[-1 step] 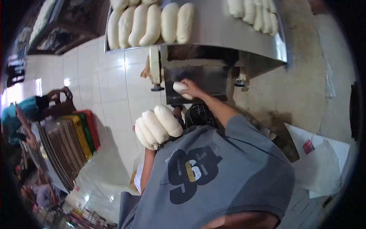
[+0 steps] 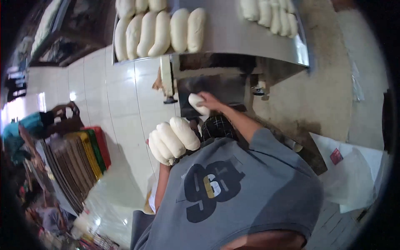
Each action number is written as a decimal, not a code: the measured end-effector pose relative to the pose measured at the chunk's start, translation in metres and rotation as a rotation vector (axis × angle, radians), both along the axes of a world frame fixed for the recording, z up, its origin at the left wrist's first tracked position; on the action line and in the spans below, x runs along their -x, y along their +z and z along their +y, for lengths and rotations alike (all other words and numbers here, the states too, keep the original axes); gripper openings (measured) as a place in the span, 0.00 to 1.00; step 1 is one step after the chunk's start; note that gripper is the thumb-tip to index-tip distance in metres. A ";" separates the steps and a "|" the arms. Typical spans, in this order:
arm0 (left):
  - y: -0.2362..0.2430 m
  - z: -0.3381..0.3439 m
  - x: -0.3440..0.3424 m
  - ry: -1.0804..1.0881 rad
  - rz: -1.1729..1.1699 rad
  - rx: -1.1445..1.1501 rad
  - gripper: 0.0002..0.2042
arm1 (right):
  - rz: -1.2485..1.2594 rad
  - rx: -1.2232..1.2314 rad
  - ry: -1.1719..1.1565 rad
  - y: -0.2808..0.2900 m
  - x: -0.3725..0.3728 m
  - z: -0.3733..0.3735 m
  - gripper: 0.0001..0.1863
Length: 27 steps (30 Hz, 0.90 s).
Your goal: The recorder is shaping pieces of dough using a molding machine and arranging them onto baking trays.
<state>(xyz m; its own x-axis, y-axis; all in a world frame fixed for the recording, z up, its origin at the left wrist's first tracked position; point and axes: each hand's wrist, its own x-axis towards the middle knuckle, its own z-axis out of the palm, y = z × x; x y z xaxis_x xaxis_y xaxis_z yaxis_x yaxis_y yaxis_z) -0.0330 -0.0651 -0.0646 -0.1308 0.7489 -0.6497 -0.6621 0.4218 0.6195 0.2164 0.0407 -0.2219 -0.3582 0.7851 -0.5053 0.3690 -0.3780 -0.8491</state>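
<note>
My left hand (image 2: 155,153) carries three long white dough rolls (image 2: 174,139) stacked side by side, held up in front of my grey shirt; the rolls hide most of the fingers. My right hand (image 2: 211,102) reaches forward and grips one white dough piece (image 2: 197,104) at the mouth of a metal dough machine (image 2: 221,85). Above the machine, a steel tray top (image 2: 233,37) bears a row of shaped dough rolls (image 2: 160,33) on the left. A second group of rolls (image 2: 271,16) lies on the right.
A slanted stack of red, green and yellow trays (image 2: 85,160) stands at the left on the white tiled floor (image 2: 125,104). Another person in a teal top (image 2: 25,129) is at the far left. White bags or paper (image 2: 354,171) lie at the right.
</note>
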 end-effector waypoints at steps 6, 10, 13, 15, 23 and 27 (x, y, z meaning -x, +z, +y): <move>0.019 0.059 -0.056 -0.157 0.121 -0.155 0.21 | 0.865 0.569 -0.560 0.202 -0.042 -0.046 0.25; 0.146 0.138 -0.113 -0.460 0.008 -0.288 0.16 | 0.644 0.036 -0.653 0.303 -0.089 -0.016 0.38; 0.166 0.197 -0.158 -0.348 -0.580 -0.257 0.19 | 0.435 -0.239 -0.804 0.357 -0.142 0.016 0.38; 0.185 0.241 -0.199 -0.409 -0.245 -0.303 0.21 | 0.308 -0.330 -0.851 0.377 -0.182 0.048 0.37; 0.170 0.233 -0.167 -0.292 0.534 -0.921 0.12 | -0.105 -0.858 -1.124 0.306 -0.239 0.049 0.12; 0.093 0.137 -0.120 -0.658 0.647 -0.367 0.11 | -0.263 -0.382 -0.531 0.158 -0.189 0.005 0.12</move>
<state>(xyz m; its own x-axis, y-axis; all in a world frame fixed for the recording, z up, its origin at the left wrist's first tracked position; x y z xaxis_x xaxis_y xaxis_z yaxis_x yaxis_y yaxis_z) 0.0866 0.0719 0.0286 0.1358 0.9398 -0.3135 0.1467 0.2939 0.9445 0.4056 0.0453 -0.0636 0.2186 0.9598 -0.1763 0.4283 -0.2567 -0.8664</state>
